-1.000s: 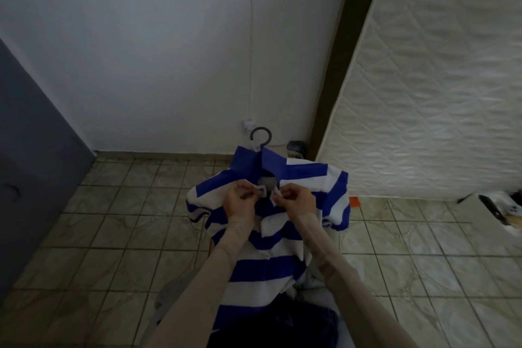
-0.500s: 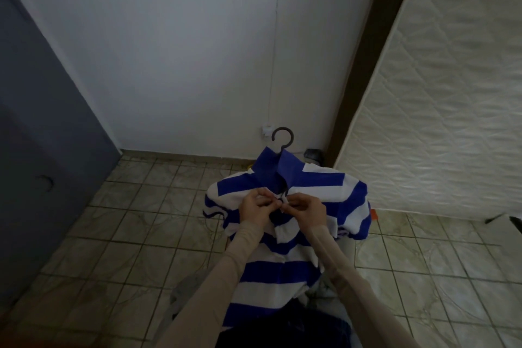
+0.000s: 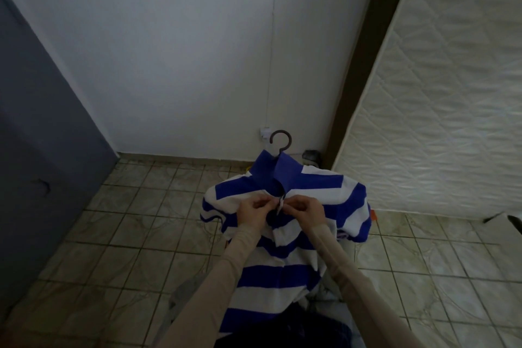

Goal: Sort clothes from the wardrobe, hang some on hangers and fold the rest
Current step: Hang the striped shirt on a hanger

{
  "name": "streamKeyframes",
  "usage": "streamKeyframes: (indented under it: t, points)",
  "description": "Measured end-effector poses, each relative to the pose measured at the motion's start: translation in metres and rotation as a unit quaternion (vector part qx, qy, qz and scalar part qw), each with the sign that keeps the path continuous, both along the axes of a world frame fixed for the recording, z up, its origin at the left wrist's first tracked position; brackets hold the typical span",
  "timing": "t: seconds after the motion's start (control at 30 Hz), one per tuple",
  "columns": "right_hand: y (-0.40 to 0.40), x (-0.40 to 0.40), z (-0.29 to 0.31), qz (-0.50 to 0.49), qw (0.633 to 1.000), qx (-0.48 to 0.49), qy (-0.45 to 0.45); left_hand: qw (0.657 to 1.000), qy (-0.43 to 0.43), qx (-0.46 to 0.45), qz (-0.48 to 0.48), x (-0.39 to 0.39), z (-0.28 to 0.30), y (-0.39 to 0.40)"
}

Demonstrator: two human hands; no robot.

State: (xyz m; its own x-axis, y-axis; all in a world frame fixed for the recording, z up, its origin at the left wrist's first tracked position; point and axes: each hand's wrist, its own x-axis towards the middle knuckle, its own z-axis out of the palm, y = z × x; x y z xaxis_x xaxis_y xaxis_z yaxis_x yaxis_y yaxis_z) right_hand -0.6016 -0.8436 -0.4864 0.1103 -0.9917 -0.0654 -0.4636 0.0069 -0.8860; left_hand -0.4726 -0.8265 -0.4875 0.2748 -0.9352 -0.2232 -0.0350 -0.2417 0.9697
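We pinch the placket of the striped shirt [image 3: 285, 237] w/ left hand [image 3: 254, 210] & right hand [image 3: 306, 210], buttoning it just below the collar. Shirt is already on its hanger [image 3: 280, 142], held over the floor [image 3: 135, 234]; hanging up & other clothes remain.

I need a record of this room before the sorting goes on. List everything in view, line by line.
blue-and-white striped polo shirt: one, on a hanger, front centre.
dark curved hanger hook: one, sticks out above the collar.
beige floor tiles: many, underfoot.
white wall: one, ahead.
grey-blue door panel: one, left.
white quilted mattress: one, leaning upright, right.
small white wall socket: one, low on the wall.
left hand: grip pinches the shirt placket.
right hand: the same, opposite side.
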Motion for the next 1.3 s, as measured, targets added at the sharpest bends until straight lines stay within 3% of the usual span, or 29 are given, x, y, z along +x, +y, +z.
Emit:
streamKeyframes:
  t: [0.27,0.43,0.67,0.8,0.87,0.97,1.13,1.23,1.3]
  points:
    - [-0.005,0.009,-0.003,-0.037,0.998,-0.007,0.053,0.998,-0.053,0.014,-0.033,0.0,0.003,-0.006]
    - [-0.005,0.008,-0.006,-0.032,0.998,0.009,0.047,0.984,-0.163,-0.013,-0.077,0.003,-0.001,-0.007]
    - [-0.008,0.005,-0.001,-0.021,0.99,0.085,-0.109,0.963,-0.254,-0.057,-0.066,0.005,0.0,-0.012]
    - [-0.008,0.008,-0.001,-0.091,0.935,0.203,-0.277,0.977,-0.197,-0.049,-0.062,0.006,0.001,-0.013]
    - [-0.007,0.01,0.0,-0.111,0.914,0.231,-0.313,0.982,-0.175,-0.041,-0.051,0.005,0.003,-0.015]
    - [-0.01,0.01,-0.001,-0.103,0.94,0.213,-0.244,0.983,-0.174,-0.022,-0.05,0.005,0.002,-0.017]
    - [-0.021,0.001,0.013,-0.179,0.98,0.089,-0.004,0.976,-0.213,-0.007,-0.047,0.013,-0.001,-0.025]
    - [-0.032,0.002,0.034,-0.215,0.975,-0.019,0.054,0.975,-0.221,-0.031,-0.008,0.017,0.005,-0.034]
    - [-0.047,0.007,0.047,-0.171,0.981,-0.059,0.069,0.965,-0.26,-0.044,-0.004,0.021,0.009,-0.045]
